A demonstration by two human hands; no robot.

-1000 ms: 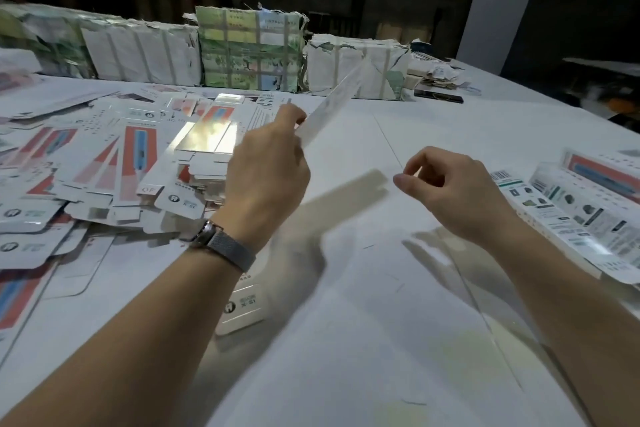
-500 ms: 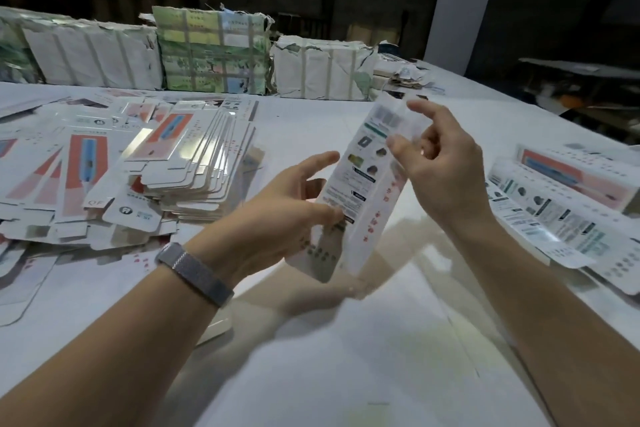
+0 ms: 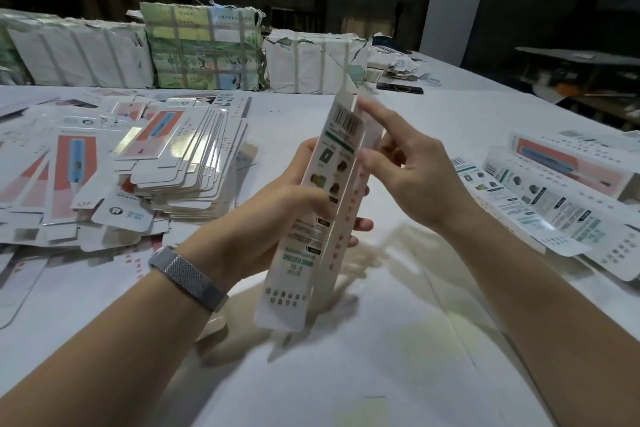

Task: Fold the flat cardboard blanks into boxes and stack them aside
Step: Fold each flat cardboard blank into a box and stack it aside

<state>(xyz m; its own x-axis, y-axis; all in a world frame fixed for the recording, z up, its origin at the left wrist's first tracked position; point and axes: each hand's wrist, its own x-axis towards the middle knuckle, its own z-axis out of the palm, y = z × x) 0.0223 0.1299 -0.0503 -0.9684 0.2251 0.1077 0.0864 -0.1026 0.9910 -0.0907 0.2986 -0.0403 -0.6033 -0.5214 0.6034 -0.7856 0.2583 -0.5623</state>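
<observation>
A long white printed cardboard blank [image 3: 304, 253] stands nearly upright above the table's middle, its barcode end up and its panels partly bent along a crease. My left hand [image 3: 273, 218] grips it from the left, thumb on the printed face and fingertips showing past its right edge. My right hand [image 3: 405, 177] touches the blank's upper right edge with index finger and thumb, the fingers mostly straight. A thick pile of flat blanks [image 3: 180, 156] lies at left. Folded boxes [image 3: 561, 191] lie at right.
Wrapped bundles of stock [image 3: 204, 45] line the table's far side. A dark phone-like slab [image 3: 400, 88] lies behind them to the right. A white pillar [image 3: 457, 0] rises at the back. The white table [image 3: 346, 374] shows bare surface in front of me.
The blank went from my left hand alone, held high and far, to both hands close in front of me. It now stands more upright, and its panels are bent further along the crease.
</observation>
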